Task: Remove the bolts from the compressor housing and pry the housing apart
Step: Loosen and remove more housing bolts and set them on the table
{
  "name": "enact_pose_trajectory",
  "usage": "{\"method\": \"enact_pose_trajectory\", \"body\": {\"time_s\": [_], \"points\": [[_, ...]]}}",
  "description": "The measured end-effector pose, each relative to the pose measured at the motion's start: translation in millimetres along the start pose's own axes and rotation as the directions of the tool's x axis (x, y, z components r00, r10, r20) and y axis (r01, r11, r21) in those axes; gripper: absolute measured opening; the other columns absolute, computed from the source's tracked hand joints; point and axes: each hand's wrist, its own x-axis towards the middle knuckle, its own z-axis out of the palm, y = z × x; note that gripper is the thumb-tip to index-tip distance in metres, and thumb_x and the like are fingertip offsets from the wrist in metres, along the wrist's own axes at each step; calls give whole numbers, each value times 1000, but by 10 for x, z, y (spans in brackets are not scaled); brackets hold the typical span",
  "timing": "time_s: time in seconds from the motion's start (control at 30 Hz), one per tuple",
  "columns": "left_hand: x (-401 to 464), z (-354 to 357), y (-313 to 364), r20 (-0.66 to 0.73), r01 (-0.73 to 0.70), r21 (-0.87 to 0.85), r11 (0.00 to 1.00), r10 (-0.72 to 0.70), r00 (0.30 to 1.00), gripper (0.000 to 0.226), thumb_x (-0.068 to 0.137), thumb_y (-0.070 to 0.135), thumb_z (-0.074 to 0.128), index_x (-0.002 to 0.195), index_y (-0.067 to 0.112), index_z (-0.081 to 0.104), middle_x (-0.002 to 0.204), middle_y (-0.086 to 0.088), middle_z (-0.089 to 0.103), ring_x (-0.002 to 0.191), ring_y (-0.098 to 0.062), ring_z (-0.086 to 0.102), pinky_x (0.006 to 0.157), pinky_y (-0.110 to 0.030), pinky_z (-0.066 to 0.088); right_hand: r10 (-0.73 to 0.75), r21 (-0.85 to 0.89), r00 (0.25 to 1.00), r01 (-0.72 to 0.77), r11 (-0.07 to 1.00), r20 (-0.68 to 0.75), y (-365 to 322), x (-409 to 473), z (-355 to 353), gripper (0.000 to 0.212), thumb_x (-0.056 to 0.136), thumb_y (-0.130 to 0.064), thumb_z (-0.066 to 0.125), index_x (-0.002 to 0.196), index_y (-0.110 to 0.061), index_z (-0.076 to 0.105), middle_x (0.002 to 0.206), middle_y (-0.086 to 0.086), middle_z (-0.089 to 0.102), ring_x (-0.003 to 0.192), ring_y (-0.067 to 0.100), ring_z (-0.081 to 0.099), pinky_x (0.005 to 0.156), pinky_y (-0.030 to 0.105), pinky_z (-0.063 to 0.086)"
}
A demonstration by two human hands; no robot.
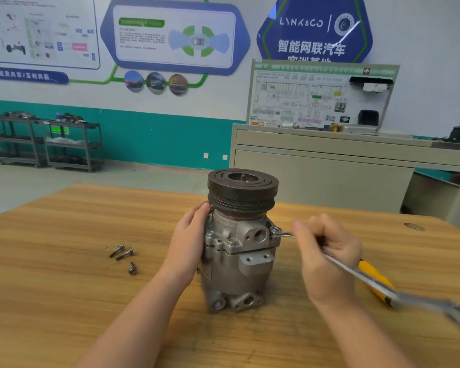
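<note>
- Compressor (238,243) upright, mid tabletop (64,288).
- Left hand (190,235): grip open, palm flat against housing's left side.
- Right hand (327,251): grip curled tight round wrench (356,274); its ring end on right-side bolt (274,230).
- Three loose bolts (124,256) lie left.

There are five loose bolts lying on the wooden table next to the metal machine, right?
Not five: the head view shows three loose steel bolts lying on the wooden table, beside the grey metal compressor.
</note>
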Motion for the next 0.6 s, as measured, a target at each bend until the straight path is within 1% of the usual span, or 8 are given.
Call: {"method": "enact_pose_trajectory", "body": {"time_s": [0.03, 0.1, 0.17, 0.27, 0.33, 0.43, 0.53, 0.6], "points": [[-2, 1, -1, 0, -1, 0, 1000, 1, 1000, 34, 102, 41, 43, 123, 27, 66, 113, 12, 71, 109, -4, 62, 84, -23, 46, 131, 108, 991, -127, 986, -35, 44, 40, -38, 38, 78, -20, 61, 50, -19, 36, 46, -9, 34, 45, 6, 33, 47, 17, 31], [-10, 0, 3, -2, 0, 2, 1000, 0, 1000, 35, 102, 40, 43, 124, 26, 65, 115, 10, 71, 111, -6, 61, 85, -23, 46, 393, 248, 919, -370, 895, -47, 155, 133, -86, 41, 80, -15, 64, 45, -20, 45, 42, -2, 39, 41, 11, 36, 44, 21, 32], [-12, 5, 11, 0, 1, 1, 1000, -1, 1000, 35, 103, 39, 42, 125, 24, 65, 116, 7, 70, 112, -7, 61, 89, -25, 46, 583, 316, 810, -569, 760, 57, 264, 224, -115, 46, 87, -10, 63, 45, -22, 52, 41, -1, 43, 36, 10, 37, 40, 19, 30], [-25, 9, 16, 1, -2, 5, 1000, 2, 1000, 34, 103, 38, 42, 122, 25, 66, 113, 9, 71, 110, -6, 62, 83, -24, 46, 720, 423, 640, -750, 509, 268, 339, 331, -147, 26, 73, -19, 71, 50, -19, 58, 43, 1, 46, 33, 8, 37, 35, 17, 30], [-29, 3, 11, -1, -11, 13, 1000, 11, 1000, 34, 103, 39, 41, 121, 25, 67, 111, 11, 72, 108, -5, 62, 80, -23, 44, 739, 469, 579, -788, 399, 345, 366, 348, -145, 20, 67, -20, 74, 55, -15, 59, 45, 1, 47, 33, 7, 39, 34, 16, 30], [-23, -14, 8, 1, -12, 25, 1000, 12, 1000, 36, 103, 40, 41, 123, 25, 66, 114, 10, 71, 110, -6, 61, 83, -24, 45, 758, 561, 571, -757, 336, 317, 369, 350, -120, 22, 69, -19, 73, 60, -16, 54, 45, 1, 48, 33, 6, 40, 33, 15, 29], [-13, -13, 4, 3, -12, 27, 1000, 12, 1000, 35, 103, 40, 41, 122, 26, 66, 112, 11, 72, 109, -6, 62, 84, -24, 46, 783, 648, 608, -651, 395, 134, 333, 363, -165, 30, 77, -16, 70, 58, -20, 47, 43, 0, 44, 31, 6, 34, 33, 13, 26], [-10, -8, 2, 1, -3, 20, 1000, 3, 1000, 35, 103, 40, 41, 122, 26, 66, 113, 10, 72, 110, -7, 62, 87, -27, 47, 753, 593, 657, -615, 520, 21, 301, 353, -213, 45, 87, -10, 64, 49, -22, 44, 43, 2, 40, 31, 8, 31, 35, 13, 24]]}}
